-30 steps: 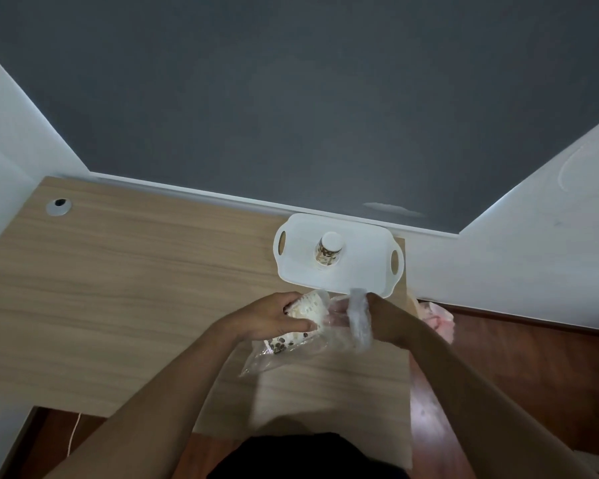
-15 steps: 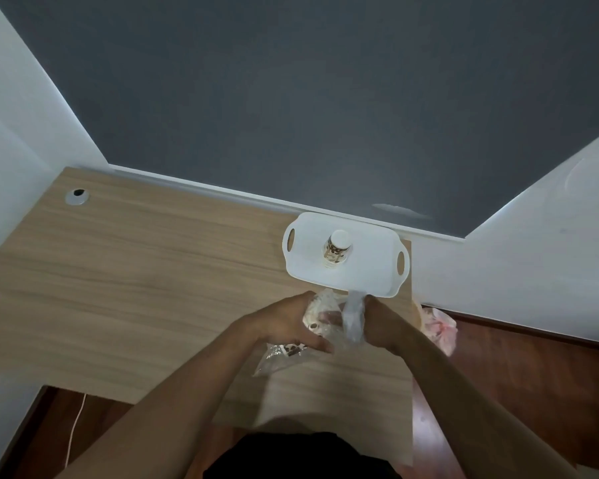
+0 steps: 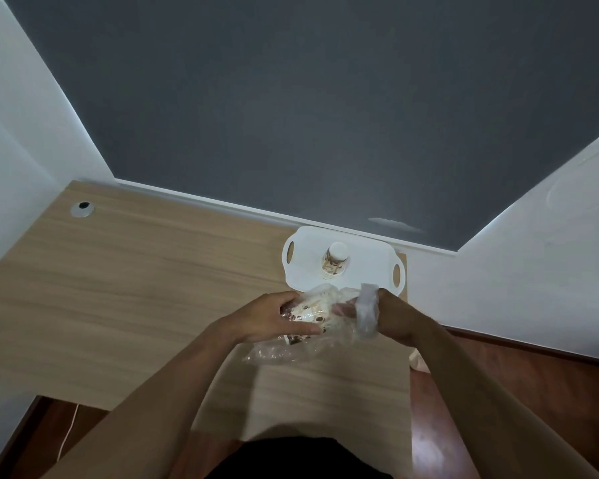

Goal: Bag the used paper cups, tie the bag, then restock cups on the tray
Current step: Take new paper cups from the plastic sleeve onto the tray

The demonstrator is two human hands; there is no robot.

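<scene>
Pushing the used paper cups [image 3: 308, 311] fully down into the clear plastic bag [image 3: 291, 350] is the step in hand, and the left hand [image 3: 274, 318] has its fingers [image 3: 303, 329] wrapped around the patterned cups just above the tabletop [image 3: 125, 288], near its right end. To the right, the right hand [image 3: 393, 314] is closed on the bag's gathered mouth and should hold it taut and open while the cups slide in, leaving slack film for the knot. Beyond both hands, one cup [image 3: 335, 261] stands inverted on the white tray [image 3: 367, 271], apart from the bag.
</scene>
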